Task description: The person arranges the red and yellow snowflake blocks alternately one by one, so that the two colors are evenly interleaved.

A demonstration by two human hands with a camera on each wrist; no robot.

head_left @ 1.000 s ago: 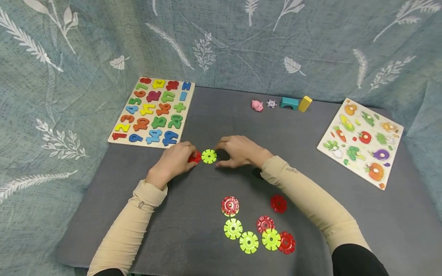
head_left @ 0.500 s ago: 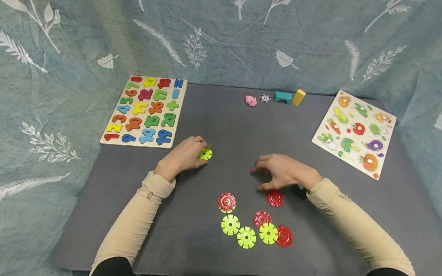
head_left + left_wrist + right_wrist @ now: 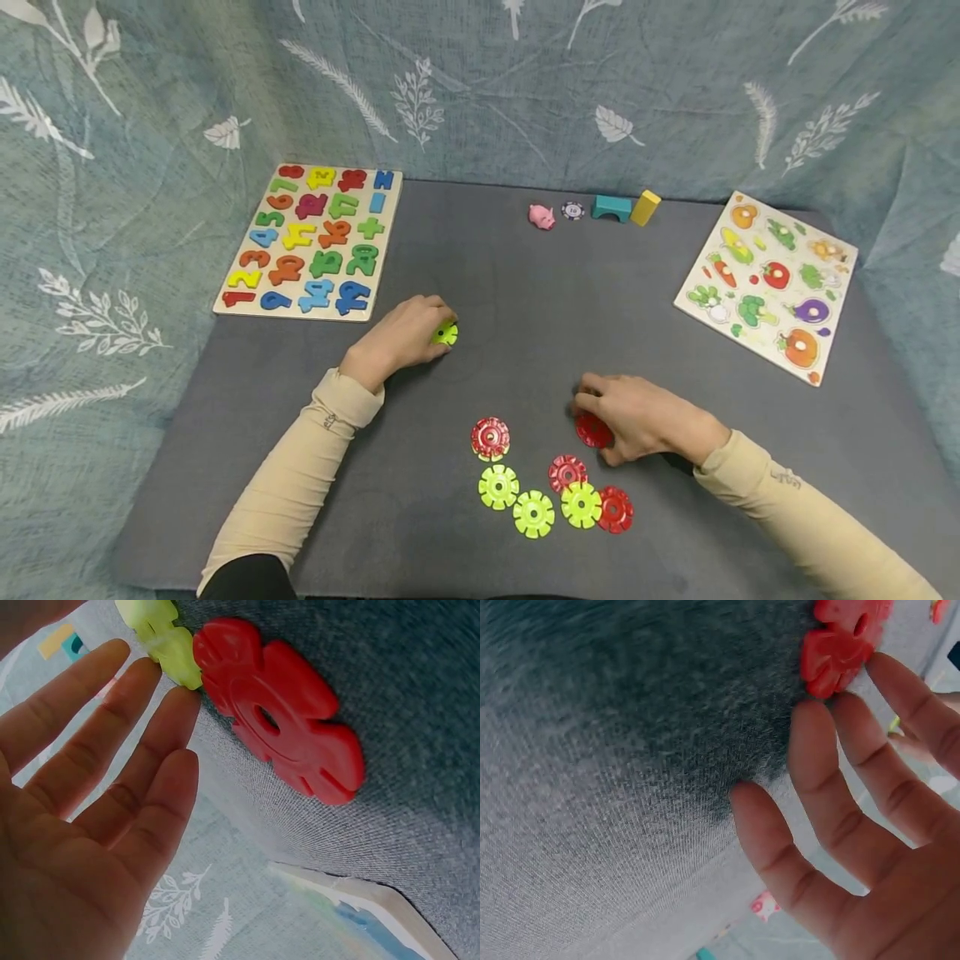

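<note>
My left hand (image 3: pixel 405 337) holds a yellow-green notched plastic disc (image 3: pixel 446 333) between fingertips and thumb. In the left wrist view, a red notched disc (image 3: pixel 281 712) meets this green disc (image 3: pixel 176 652) edge to edge; from above, the hand hides the red one. My right hand (image 3: pixel 641 417) is over another red notched disc (image 3: pixel 592 430), with fingers and thumb at opposite edges of it. In the right wrist view, the fingertips touch the rim of that red disc (image 3: pixel 840 645), which lies close to the tabletop.
Near the front lie more notched discs: a red one over green (image 3: pixel 491 437), several greens including one (image 3: pixel 534 513), and reds including one (image 3: pixel 617 509). A number puzzle (image 3: pixel 307 242) is back left, a vegetable puzzle (image 3: pixel 765 283) right. A toy pig (image 3: pixel 542 217), chip (image 3: pixel 573 211) and blocks (image 3: pixel 612 208) line the back.
My right hand has left the green disc beside my left hand and come down toward the front right, onto a loose red disc. The left hand keeps its hold; its red disc became hidden.
</note>
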